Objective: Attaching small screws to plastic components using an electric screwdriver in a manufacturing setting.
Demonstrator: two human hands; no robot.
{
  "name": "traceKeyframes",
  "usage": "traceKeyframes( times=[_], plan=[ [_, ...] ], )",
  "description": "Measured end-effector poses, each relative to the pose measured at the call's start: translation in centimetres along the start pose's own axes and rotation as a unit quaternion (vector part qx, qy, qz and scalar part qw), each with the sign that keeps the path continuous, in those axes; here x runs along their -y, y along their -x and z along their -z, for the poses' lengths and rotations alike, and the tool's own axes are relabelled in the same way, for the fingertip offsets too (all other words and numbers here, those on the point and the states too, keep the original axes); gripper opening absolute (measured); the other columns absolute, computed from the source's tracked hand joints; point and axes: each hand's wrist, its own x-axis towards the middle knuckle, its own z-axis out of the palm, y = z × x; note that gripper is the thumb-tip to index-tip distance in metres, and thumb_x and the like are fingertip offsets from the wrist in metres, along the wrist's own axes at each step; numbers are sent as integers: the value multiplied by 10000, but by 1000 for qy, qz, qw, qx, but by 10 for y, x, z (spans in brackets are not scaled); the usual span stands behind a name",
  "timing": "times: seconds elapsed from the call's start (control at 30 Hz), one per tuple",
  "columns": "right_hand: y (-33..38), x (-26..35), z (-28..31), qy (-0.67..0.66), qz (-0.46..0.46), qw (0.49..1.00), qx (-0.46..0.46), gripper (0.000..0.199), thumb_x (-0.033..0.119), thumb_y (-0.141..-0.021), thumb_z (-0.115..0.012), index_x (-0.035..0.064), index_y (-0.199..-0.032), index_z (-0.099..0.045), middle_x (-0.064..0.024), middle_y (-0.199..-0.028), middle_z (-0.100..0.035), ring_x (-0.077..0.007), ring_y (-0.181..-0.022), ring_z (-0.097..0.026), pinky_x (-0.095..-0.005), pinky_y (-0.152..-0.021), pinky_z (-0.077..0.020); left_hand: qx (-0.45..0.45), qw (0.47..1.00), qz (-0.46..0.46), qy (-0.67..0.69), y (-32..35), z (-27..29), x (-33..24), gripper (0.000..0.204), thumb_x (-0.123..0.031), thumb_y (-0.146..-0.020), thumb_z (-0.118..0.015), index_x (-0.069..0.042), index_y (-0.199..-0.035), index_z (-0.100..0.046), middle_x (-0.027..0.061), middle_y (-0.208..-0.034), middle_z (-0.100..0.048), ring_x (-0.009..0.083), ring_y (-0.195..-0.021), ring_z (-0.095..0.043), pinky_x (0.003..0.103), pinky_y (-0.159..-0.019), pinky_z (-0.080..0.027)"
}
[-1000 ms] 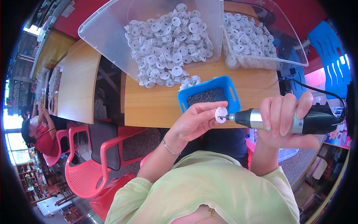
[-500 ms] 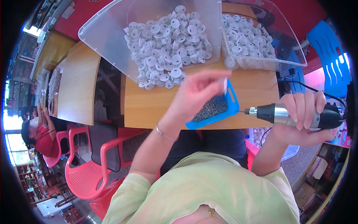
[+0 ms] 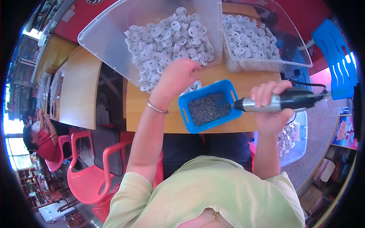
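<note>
My right hand [image 3: 268, 102] is wrapped round a silver-and-black electric screwdriver [image 3: 281, 104]. The screwdriver lies nearly level, its tip over the right end of a blue plastic basket [image 3: 185, 118]. Small dark metal screws [image 3: 209, 108] fill the basket's bottom. My left hand [image 3: 178, 78], fingers curled in, hovers at the near edge of a heap of white round plastic parts [image 3: 167, 41]; whatever its fingers hold is hidden. A few white parts [image 3: 195, 85] lie between that hand and the basket.
The heap lies in a tipped translucent bin [image 3: 108, 28]. To its right, a second clear bin [image 3: 266, 62] holds similar parts. A blue chair back [image 3: 336, 57] stands at right, red chairs [image 3: 89, 182] at left. A person in red [image 3: 47, 142] sits far left.
My left hand has moved left and away from the basket to the heap. The screwdriver has come left, its tip now over the screws. The basket appears shifted left.
</note>
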Motion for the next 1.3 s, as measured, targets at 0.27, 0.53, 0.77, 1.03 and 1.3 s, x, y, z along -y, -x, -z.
traceKeyframes(
  times=[0.27,0.53,0.77,1.03,1.3],
  plan=[
    [7,-45,12,36,-7,999,16,435,304,-698,-672,52,-915,-391,-62,-704,-493,-146,-648,-498,-304,-653,-408,98,987,-56,-116,6,-26,27,182,-72,-604,-627,-85,-783,-595,75,-730,-543,240,-717,-532,345,-618,-434],
    [8,-49,11,76,2,997,-3,440,339,-708,-649,57,-918,-384,-56,-707,-484,-145,-654,-492,-313,-669,-405,72,997,-2,5,4,-16,25,100,-76,-648,-618,-53,-739,-582,82,-774,-559,220,-754,-560,313,-627,-452],
    [-4,-19,8,-23,-21,996,-83,480,521,-693,-590,122,-866,-386,-1,-668,-405,-118,-632,-406,-295,-672,-336,-74,775,103,620,27,-1,-1,99,-102,-814,-503,-41,-889,-483,111,-942,-538,197,-866,-556,270,-621,-477],
    [-9,-2,3,-108,-12,991,-81,493,580,-715,-517,133,-871,-380,0,-676,-406,-122,-625,-413,-306,-665,-338,104,822,95,552,64,-23,-45,166,-85,-754,-594,-62,-869,-478,-36,-725,-439,20,-641,-427,155,-534,-357],
    [-8,2,-5,-105,-4,993,-62,510,595,-713,-504,128,-877,-381,-2,-683,-410,-124,-627,-423,-310,-668,-343,-6,909,85,409,64,-38,-52,124,-56,-723,-628,-25,-783,-524,-29,-712,-507,22,-655,-446,173,-577,-380]
  ],
)
